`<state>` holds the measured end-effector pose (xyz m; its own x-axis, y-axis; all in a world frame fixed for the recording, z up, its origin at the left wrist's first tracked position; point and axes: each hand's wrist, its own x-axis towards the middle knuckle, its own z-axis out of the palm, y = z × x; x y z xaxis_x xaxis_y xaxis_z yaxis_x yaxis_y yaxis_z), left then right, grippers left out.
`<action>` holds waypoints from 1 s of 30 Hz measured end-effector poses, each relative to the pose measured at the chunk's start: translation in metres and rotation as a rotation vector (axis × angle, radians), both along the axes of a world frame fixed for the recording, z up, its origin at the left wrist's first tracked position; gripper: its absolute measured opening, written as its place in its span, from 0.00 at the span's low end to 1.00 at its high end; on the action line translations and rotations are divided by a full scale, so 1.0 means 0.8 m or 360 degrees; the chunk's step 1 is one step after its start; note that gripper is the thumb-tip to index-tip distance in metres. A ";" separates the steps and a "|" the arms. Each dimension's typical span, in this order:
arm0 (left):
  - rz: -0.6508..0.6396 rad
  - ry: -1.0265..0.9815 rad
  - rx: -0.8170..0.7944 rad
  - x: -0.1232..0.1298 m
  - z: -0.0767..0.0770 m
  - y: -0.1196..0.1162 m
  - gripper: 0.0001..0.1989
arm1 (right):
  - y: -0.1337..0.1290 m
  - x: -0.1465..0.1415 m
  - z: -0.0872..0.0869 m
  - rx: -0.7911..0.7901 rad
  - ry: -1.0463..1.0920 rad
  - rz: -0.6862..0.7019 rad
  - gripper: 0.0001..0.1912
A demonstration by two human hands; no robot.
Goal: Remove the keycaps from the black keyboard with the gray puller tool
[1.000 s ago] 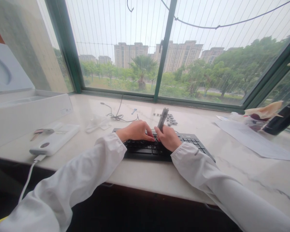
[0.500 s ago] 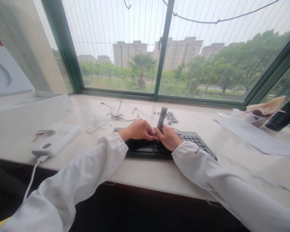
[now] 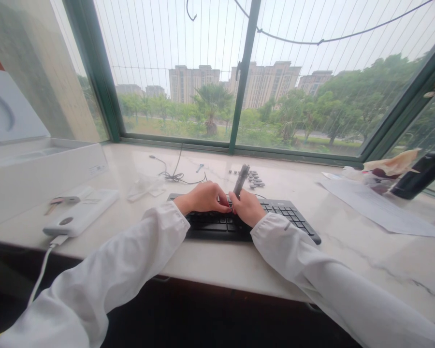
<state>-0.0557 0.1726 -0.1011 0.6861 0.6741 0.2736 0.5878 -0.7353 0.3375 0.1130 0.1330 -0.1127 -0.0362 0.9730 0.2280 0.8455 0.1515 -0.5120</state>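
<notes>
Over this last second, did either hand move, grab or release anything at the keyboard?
Hardly. The right hand keeps its grip on the grey tool, which leans a little more to the right now. The left hand stays on the black keyboard. Nothing was let go; the loose keycaps and power bank lie unchanged.

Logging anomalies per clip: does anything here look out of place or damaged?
Yes: loose black keycaps lie on the counter behind the keyboard, apparently pulled off it. The right hand holds a grey tool upright over the keys; the left hand rests alongside.
</notes>
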 end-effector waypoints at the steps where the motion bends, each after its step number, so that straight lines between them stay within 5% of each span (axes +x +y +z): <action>1: -0.0022 0.0004 -0.0007 0.000 0.001 -0.001 0.12 | 0.001 0.000 0.000 -0.0021 0.0046 -0.0002 0.17; 19: 0.0059 0.0105 -0.0124 -0.001 0.013 -0.009 0.15 | -0.001 0.000 -0.010 0.0051 0.0154 -0.0113 0.19; 30: 0.0070 0.0034 0.0063 -0.001 0.004 -0.010 0.13 | -0.004 0.008 -0.005 0.0191 -0.0192 0.0282 0.17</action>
